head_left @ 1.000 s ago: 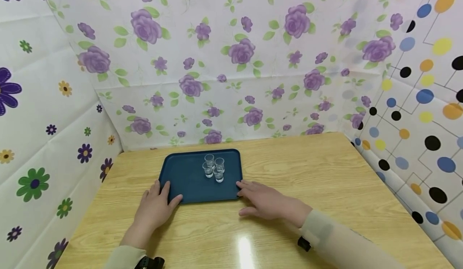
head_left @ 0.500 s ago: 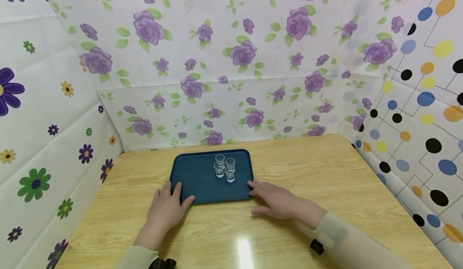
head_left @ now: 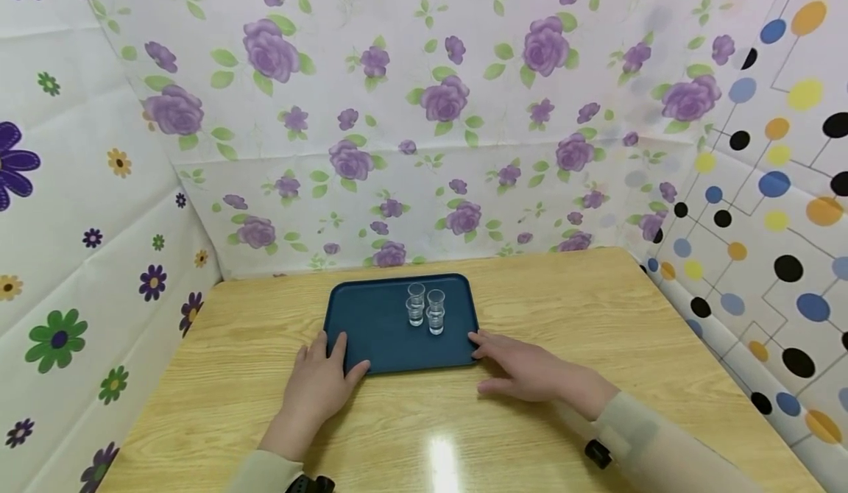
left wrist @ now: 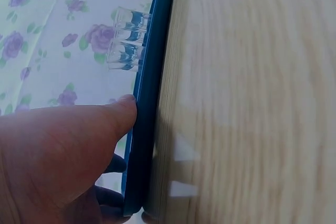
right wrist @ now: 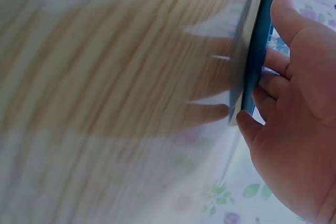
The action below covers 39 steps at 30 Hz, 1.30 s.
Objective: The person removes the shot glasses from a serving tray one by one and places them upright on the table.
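A dark blue rectangular tray [head_left: 374, 338] lies flat on the wooden table. Several small clear shot glasses [head_left: 435, 316] stand grouped on its right half. At the tray's front left corner is my left hand [head_left: 318, 390], its fingers along the left rim and its thumb at the front rim. In the left wrist view the thumb [left wrist: 123, 113] touches the tray's side. My right hand [head_left: 530, 371] rests its fingertips against the right rim near the front corner. The right wrist view has its fairly straight fingers beside the blue tray edge [right wrist: 256, 45], the thumb apart.
The wood-grain table [head_left: 570, 302] spreads around the tray. A rose-patterned cloth [head_left: 397, 110] hangs behind it. A flowered cloth [head_left: 112, 257] closes off the left side and a dotted cloth [head_left: 762, 243] the right. A black wrist strap [head_left: 311, 484] shows at the left sleeve.
The tray has slid to the right across the table with the glasses on it. Both hands have moved right along with it, keeping their places at its edges.
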Each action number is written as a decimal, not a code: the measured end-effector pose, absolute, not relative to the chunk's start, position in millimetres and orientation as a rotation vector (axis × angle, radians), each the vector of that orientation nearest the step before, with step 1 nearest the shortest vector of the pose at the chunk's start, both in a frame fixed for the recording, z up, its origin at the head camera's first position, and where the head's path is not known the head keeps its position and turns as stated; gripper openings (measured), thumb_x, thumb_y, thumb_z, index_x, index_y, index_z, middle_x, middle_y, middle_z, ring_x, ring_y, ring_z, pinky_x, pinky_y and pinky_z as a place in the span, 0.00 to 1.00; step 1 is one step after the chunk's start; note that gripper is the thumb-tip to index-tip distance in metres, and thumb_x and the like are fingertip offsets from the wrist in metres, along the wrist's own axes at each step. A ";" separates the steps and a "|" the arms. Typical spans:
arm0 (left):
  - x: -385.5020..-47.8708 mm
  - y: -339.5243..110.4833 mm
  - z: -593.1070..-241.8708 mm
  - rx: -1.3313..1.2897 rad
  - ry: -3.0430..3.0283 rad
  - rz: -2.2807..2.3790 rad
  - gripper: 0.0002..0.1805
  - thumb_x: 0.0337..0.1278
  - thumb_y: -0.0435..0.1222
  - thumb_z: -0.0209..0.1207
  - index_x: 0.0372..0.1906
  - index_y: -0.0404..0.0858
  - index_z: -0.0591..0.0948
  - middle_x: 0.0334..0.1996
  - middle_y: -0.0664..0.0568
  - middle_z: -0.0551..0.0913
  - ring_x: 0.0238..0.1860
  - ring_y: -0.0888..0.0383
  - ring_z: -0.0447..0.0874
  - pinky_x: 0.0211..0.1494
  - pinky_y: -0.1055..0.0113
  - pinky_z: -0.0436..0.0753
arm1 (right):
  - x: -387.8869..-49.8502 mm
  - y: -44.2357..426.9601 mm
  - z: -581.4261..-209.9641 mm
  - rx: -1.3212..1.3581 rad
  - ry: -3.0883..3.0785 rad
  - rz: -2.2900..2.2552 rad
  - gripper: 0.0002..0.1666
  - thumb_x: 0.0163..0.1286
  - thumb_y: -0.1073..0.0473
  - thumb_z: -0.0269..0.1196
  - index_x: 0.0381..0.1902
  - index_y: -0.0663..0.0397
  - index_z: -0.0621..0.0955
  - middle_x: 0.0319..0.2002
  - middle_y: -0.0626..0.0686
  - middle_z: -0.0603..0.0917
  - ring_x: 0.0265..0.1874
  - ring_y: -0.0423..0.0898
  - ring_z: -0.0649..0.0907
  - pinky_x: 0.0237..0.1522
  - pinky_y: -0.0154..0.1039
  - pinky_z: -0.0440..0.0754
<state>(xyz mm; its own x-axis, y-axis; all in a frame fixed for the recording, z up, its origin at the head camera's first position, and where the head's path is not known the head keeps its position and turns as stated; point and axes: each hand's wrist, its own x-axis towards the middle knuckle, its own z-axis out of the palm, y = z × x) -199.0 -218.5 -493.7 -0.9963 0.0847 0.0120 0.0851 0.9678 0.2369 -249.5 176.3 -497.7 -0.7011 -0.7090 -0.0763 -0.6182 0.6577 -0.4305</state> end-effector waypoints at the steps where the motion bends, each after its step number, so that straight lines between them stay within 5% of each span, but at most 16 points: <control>1: -199.0 -216.5 -494.0 -0.136 -3.114 -0.376 0.44 0.83 0.59 0.59 0.83 0.28 0.69 0.80 0.18 0.61 0.81 0.24 0.61 0.84 0.29 0.55 | -249.5 178.8 -498.2 -1.056 2.638 -0.555 0.43 0.82 0.34 0.64 0.84 0.51 0.72 0.86 0.55 0.66 0.86 0.57 0.62 0.82 0.61 0.66; 12: -198.1 -202.4 -498.2 -0.134 -3.112 -0.379 0.45 0.82 0.60 0.59 0.83 0.29 0.70 0.80 0.20 0.62 0.81 0.26 0.62 0.85 0.31 0.55 | -247.9 197.2 -497.2 -1.003 2.620 -0.612 0.39 0.81 0.32 0.65 0.78 0.47 0.79 0.88 0.55 0.60 0.86 0.58 0.61 0.83 0.63 0.64; 22: -198.2 -194.3 -496.3 -0.125 -3.118 -0.387 0.46 0.81 0.61 0.59 0.83 0.28 0.69 0.80 0.21 0.62 0.81 0.27 0.63 0.86 0.32 0.54 | -245.5 206.3 -493.5 -0.999 2.625 -0.629 0.51 0.81 0.35 0.67 0.89 0.54 0.64 0.81 0.54 0.74 0.85 0.61 0.62 0.82 0.65 0.63; 30: -198.0 -192.5 -495.2 -0.127 -3.118 -0.402 0.48 0.81 0.62 0.59 0.83 0.27 0.68 0.80 0.21 0.63 0.81 0.27 0.64 0.86 0.33 0.53 | -249.5 208.8 -491.2 -1.008 2.642 -0.585 0.41 0.80 0.32 0.66 0.80 0.47 0.77 0.86 0.54 0.66 0.85 0.62 0.63 0.82 0.65 0.64; 39: -203.2 -201.3 -504.0 -0.125 -3.126 -0.494 0.54 0.77 0.67 0.59 0.85 0.28 0.65 0.86 0.27 0.53 0.87 0.30 0.50 0.85 0.27 0.42 | -254.2 202.2 -487.4 -0.962 2.775 -0.628 0.48 0.82 0.34 0.65 0.89 0.46 0.65 0.85 0.60 0.66 0.83 0.64 0.66 0.81 0.65 0.66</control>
